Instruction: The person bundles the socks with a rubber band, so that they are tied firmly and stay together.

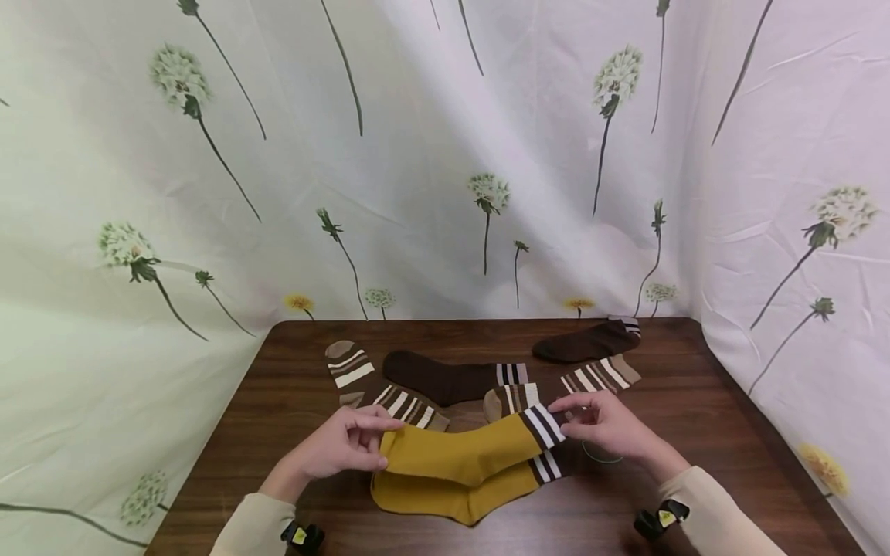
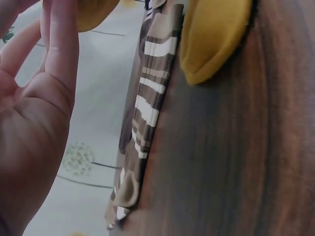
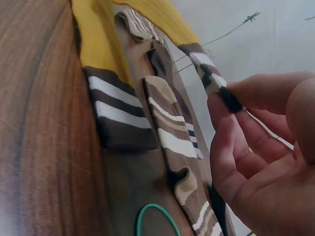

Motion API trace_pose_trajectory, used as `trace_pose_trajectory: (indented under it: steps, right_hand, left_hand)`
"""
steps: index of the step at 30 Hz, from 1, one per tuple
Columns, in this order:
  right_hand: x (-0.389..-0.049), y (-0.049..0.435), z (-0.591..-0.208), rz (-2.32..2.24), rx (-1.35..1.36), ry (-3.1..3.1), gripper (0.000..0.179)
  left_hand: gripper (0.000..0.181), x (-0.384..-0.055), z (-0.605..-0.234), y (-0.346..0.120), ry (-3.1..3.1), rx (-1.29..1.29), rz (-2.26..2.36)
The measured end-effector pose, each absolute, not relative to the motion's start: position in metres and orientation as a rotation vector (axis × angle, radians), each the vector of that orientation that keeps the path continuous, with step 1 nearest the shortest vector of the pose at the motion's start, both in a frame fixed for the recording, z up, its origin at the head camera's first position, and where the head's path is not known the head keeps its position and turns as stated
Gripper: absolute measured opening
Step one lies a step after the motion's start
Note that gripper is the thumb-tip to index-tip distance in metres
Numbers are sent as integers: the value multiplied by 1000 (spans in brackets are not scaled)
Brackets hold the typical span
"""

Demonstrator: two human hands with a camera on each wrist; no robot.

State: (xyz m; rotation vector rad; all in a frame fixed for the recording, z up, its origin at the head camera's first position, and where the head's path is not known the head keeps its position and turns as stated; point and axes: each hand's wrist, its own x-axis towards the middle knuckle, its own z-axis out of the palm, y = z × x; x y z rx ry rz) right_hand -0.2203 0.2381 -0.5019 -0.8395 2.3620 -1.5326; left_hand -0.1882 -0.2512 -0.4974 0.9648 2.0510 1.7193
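Note:
A mustard-yellow sock (image 1: pixel 452 455) with a dark-and-white striped cuff is stretched level between both hands, raised off the table. My left hand (image 1: pixel 351 440) pinches its toe end, and my right hand (image 1: pixel 608 423) pinches the cuff. In the right wrist view, the thumb and fingers of the right hand (image 3: pixel 266 142) meet on the cuff's dark edge. Below lies a matching yellow sock (image 1: pixel 431 498), flat on the wood and partly covered by the raised one. Its striped cuff (image 3: pixel 120 110) shows plainly in the right wrist view.
Behind the hands lie brown striped socks (image 1: pixel 410 405), a dark brown sock (image 1: pixel 445 378) and another dark sock (image 1: pixel 587 342) at the back right. A thin green loop (image 3: pixel 156 209) lies near the right hand. Flower-printed fabric (image 1: pixel 431 154) surrounds the wooden table (image 1: pixel 271 401).

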Motion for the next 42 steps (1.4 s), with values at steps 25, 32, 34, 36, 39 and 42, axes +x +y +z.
trace_pose_trajectory:
  steps: [25,32,34,36,39,42]
  right_hand:
    - [-200,236,-530,-1276,-925,2467,26]
    - [-197,234,-532,-1173,-1024,2576,25]
    - [-197,233,-532,-1140,-1051,2605,25]
    - [-196,232,-532,-1106,-1077,2628,25]
    - [-195,231,-533,-1070,-1104,2645,25]
    - [-195,231,-533,-1046,-1108,2656,26]
  left_hand:
    - [47,-174,-526,-248,1974,984,1633]
    - [46,-170,-527,-245,2102,952,1502]
    - [45,-169,-528,-243,2144,955,1469]
    - [43,-168,-528,-242,2197,962,1429]
    - [41,-167,-527,-239,2278,978,1366]
    - [41,-166,-525,-237,2361,981,1315]
